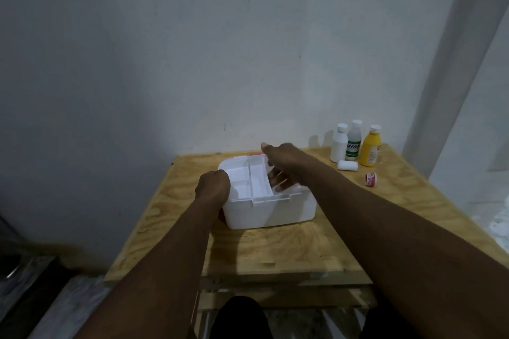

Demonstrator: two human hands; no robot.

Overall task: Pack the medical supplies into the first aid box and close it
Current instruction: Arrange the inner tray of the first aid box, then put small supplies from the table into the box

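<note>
A white first aid box is set open on the wooden counter, a divided tray seated inside. Three bottles, white, clear and yellow, are stood upright at the far right, with a white roll and a red-labelled roll laid just beside them.

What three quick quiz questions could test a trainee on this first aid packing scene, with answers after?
1. True or false: the yellow bottle is already inside the first aid box.
2. How many bottles stand upright at the table's far right corner?
3. Which hand grips the box's left edge: A) left hand, B) right hand?

Key: 1. False, it stands on the table. 2. Three. 3. A.
</note>
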